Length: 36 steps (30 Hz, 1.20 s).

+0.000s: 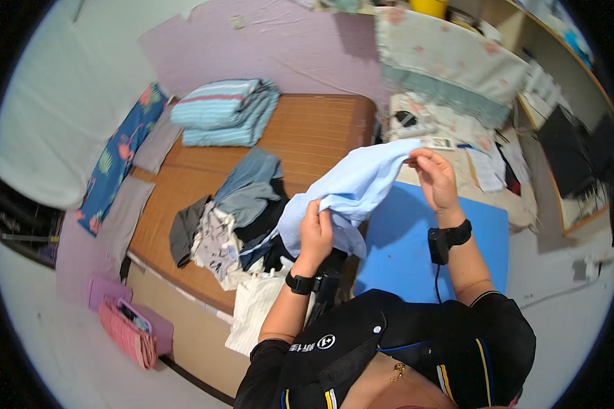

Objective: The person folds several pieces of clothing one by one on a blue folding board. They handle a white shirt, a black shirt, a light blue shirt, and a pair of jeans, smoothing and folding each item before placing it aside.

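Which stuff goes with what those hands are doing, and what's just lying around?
Goes with it: pale blue garment, held by left hand and right hand; probably clothes pile.

Lying around: folded striped quilt, flamingo-print fabric, pink towel.

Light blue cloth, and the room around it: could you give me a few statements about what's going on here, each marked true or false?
1. The left hand and the right hand both grip the light blue cloth. True.
2. The folded striped quilt lies on the floor. False: it lies on the brown mat.
3. Each wrist wears a dark band. True.
4. The clothes pile is a neat, folded stack. False: it is a loose, crumpled heap.
5. The blue tabletop is on the person's right of that heap. True.
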Each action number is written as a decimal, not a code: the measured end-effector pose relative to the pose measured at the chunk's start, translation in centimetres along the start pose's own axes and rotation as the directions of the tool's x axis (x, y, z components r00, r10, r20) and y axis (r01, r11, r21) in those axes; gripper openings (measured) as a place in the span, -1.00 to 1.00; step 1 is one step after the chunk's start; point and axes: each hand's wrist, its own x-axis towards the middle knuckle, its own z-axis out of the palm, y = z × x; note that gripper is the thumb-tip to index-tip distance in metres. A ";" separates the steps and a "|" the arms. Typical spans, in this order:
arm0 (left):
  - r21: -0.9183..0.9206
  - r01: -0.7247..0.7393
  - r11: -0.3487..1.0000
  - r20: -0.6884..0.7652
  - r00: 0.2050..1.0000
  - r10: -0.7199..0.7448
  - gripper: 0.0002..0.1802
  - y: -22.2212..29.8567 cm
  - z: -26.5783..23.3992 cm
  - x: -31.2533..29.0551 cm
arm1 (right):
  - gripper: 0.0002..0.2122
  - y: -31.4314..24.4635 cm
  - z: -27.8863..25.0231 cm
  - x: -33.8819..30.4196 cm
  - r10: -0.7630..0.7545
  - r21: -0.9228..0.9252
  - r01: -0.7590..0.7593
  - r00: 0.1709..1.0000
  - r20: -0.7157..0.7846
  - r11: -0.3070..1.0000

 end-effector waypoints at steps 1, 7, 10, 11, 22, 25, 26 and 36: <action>-0.063 0.019 0.998 0.096 0.995 -0.013 -0.87 1.8 1.7 -0.4 | -0.82 -1.1 -2.7 -0.9 -0.026 -0.019 0.025 0.997 -0.067 1.000; -0.287 0.029 0.957 0.700 0.689 0.189 -0.84 8.4 12.7 -5.1 | -0.85 -5.3 -19.3 -9.2 -0.050 0.023 0.063 0.925 -0.377 0.998; -0.327 0.165 0.931 0.884 0.401 0.239 -0.81 7.9 17.3 -7.2 | -0.85 -2.1 -27.5 -14.5 0.028 -0.067 -0.072 0.861 -0.508 0.995; -0.331 0.237 0.913 0.915 0.317 0.249 -0.80 7.0 18.7 -7.7 | -0.85 -0.2 -30.1 -16.4 0.051 -0.135 -0.145 0.844 -0.534 0.980; 0.477 -0.073 0.876 0.443 0.881 -0.168 -0.47 -10.5 16.7 -5.6 | -0.56 5.7 -29.5 -24.2 0.074 -0.721 -0.611 0.777 -0.625 0.327; 0.623 -0.062 0.780 0.382 0.894 -0.234 -0.34 -14.4 14.4 -5.7 | -0.54 5.3 -28.7 -25.1 0.106 -0.681 -0.671 0.731 -0.674 0.294; 0.601 0.005 0.799 0.365 0.888 -0.280 -0.34 -15.2 13.8 -6.0 | -0.56 5.1 -28.4 -25.2 0.176 -0.674 -0.689 0.722 -0.669 0.266; 0.596 0.181 0.783 0.375 0.799 -0.470 -0.73 -16.8 13.4 -6.8 | -0.47 4.5 -22.6 -27.6 0.832 -0.413 -0.909 0.275 -0.482 0.060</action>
